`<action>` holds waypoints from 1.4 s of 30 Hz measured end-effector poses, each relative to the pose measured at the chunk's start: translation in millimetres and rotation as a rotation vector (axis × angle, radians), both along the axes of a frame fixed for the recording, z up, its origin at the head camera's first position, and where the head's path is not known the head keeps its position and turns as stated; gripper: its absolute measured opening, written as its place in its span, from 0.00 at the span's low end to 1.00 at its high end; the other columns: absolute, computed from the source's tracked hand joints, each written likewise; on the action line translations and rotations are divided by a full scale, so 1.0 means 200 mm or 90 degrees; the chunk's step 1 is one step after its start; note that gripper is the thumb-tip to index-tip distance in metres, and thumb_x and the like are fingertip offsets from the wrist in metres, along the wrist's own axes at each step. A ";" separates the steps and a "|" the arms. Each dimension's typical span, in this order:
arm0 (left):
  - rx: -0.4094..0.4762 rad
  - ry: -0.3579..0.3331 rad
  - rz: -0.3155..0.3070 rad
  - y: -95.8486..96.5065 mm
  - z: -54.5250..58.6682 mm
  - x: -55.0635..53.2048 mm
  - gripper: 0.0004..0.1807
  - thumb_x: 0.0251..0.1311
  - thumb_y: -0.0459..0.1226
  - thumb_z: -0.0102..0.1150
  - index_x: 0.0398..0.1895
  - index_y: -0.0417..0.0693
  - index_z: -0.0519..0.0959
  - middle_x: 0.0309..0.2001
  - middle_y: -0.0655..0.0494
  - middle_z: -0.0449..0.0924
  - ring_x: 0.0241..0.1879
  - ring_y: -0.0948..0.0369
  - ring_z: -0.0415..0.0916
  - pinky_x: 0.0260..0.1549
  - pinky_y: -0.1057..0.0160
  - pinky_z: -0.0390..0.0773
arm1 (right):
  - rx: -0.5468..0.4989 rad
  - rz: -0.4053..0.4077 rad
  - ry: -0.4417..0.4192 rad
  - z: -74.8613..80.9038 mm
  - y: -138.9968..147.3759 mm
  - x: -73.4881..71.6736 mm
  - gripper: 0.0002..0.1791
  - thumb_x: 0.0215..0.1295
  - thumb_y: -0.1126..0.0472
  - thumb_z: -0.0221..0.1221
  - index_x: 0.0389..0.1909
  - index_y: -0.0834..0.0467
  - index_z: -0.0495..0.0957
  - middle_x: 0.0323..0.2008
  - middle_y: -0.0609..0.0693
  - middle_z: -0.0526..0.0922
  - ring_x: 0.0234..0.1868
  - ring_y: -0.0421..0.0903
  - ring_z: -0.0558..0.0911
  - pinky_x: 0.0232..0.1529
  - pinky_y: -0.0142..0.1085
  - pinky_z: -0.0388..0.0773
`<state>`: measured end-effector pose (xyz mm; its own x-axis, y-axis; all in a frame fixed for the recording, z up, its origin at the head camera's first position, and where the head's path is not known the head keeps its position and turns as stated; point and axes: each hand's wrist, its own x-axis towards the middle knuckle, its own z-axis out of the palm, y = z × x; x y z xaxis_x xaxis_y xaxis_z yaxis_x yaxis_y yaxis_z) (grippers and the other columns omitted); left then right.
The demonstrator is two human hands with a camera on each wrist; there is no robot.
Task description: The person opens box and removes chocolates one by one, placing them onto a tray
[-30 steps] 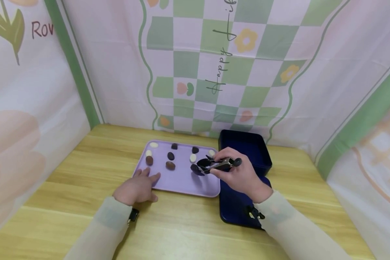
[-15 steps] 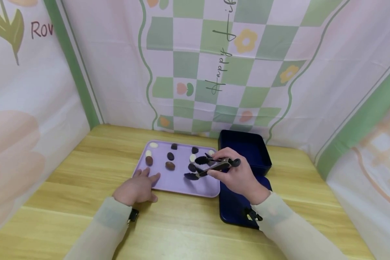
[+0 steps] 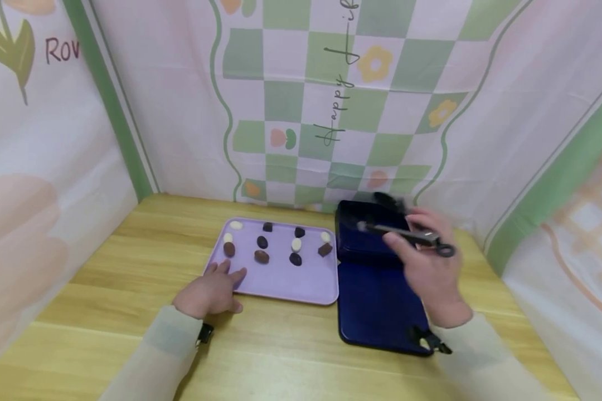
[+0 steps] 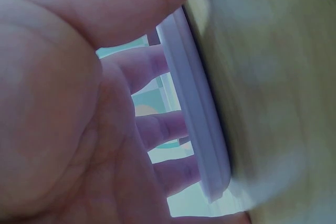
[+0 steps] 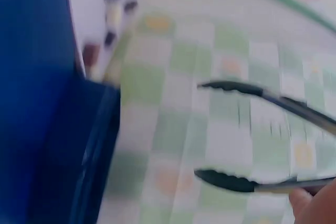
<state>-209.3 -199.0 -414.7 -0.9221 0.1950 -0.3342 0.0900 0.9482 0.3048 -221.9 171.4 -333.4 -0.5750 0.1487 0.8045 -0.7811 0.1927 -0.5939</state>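
Note:
My right hand point(image 3: 428, 273) holds black-tipped metal tongs point(image 3: 426, 238) over the right side of a navy box point(image 3: 366, 253). In the right wrist view the tongs' arms point(image 5: 228, 182) stand spread with nothing between the tips. My left hand point(image 3: 210, 292) rests with spread fingers on the front left edge of a lilac tray point(image 3: 281, 284); the left wrist view has its thumb and fingers along the tray's rim point(image 4: 197, 114). Chocolates lie in loose columns on the tray, among them a dark oval point(image 3: 295, 259), a white oval point(image 3: 296, 245), a brown oval point(image 3: 261, 257) and a brown square point(image 3: 324, 249).
A flat navy lid point(image 3: 381, 312) lies in front of the box, right beside the tray. Behind the wooden table point(image 3: 276, 345) hangs a checked green and white cloth point(image 3: 326, 111), with more cloth at both sides.
The tongs opened and left the dark oval chocolate on the tray. My right hand then moved right with them, over the box. My left hand has stayed put.

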 end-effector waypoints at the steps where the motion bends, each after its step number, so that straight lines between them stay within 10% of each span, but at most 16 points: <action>1: 0.002 -0.001 0.001 0.00 0.00 0.00 0.44 0.58 0.47 0.70 0.76 0.51 0.62 0.77 0.34 0.44 0.73 0.32 0.38 0.63 0.28 0.51 | -0.045 -0.030 -0.013 0.01 0.06 -0.02 0.25 0.42 0.85 0.70 0.45 0.79 0.76 0.51 0.68 0.77 0.51 0.53 0.78 0.52 0.29 0.77; 7: 0.003 -0.004 0.001 0.00 0.00 0.01 0.44 0.58 0.46 0.70 0.76 0.50 0.62 0.76 0.33 0.45 0.73 0.32 0.38 0.63 0.27 0.52 | -0.166 -0.270 -0.211 0.01 0.50 -0.14 0.26 0.48 0.67 0.77 0.50 0.65 0.80 0.48 0.50 0.80 0.40 0.40 0.80 0.38 0.23 0.79; 11: 0.003 -0.002 -0.003 0.00 0.00 0.01 0.44 0.57 0.46 0.70 0.76 0.50 0.62 0.76 0.33 0.45 0.73 0.31 0.39 0.63 0.27 0.52 | -0.217 -0.256 -0.384 -0.05 0.79 -0.20 0.31 0.45 0.61 0.80 0.51 0.56 0.78 0.45 0.48 0.78 0.39 0.40 0.79 0.35 0.22 0.79; 18: 0.003 -0.002 -0.002 0.00 -0.01 0.01 0.44 0.57 0.46 0.70 0.76 0.49 0.62 0.76 0.32 0.45 0.72 0.30 0.38 0.63 0.28 0.52 | 0.000 -0.294 -0.572 -0.22 1.08 -0.24 0.47 0.53 0.46 0.74 0.71 0.49 0.62 0.48 0.39 0.74 0.41 0.36 0.74 0.34 0.20 0.76; 25: 0.007 0.002 -0.003 0.01 0.00 0.01 0.44 0.57 0.46 0.71 0.76 0.49 0.63 0.76 0.32 0.45 0.72 0.30 0.38 0.62 0.27 0.52 | 0.211 -0.307 -0.587 -0.31 1.16 -0.23 0.38 0.57 0.34 0.66 0.59 0.57 0.72 0.51 0.55 0.74 0.41 0.51 0.76 0.31 0.37 0.79; 35: 0.002 -0.004 0.003 0.01 0.00 0.01 0.44 0.58 0.46 0.70 0.76 0.50 0.62 0.77 0.34 0.44 0.73 0.32 0.37 0.64 0.28 0.51 | 0.387 -0.248 -0.543 -0.31 1.23 -0.19 0.46 0.68 0.39 0.58 0.68 0.75 0.61 0.63 0.79 0.63 0.58 0.77 0.65 0.52 0.73 0.60; 42: 0.002 0.000 0.004 0.01 0.00 0.00 0.44 0.58 0.46 0.70 0.76 0.50 0.62 0.77 0.34 0.44 0.73 0.32 0.37 0.63 0.27 0.51 | 0.532 -0.214 -0.444 -0.33 1.29 -0.17 0.33 0.71 0.47 0.59 0.61 0.72 0.69 0.57 0.78 0.68 0.53 0.76 0.67 0.47 0.74 0.60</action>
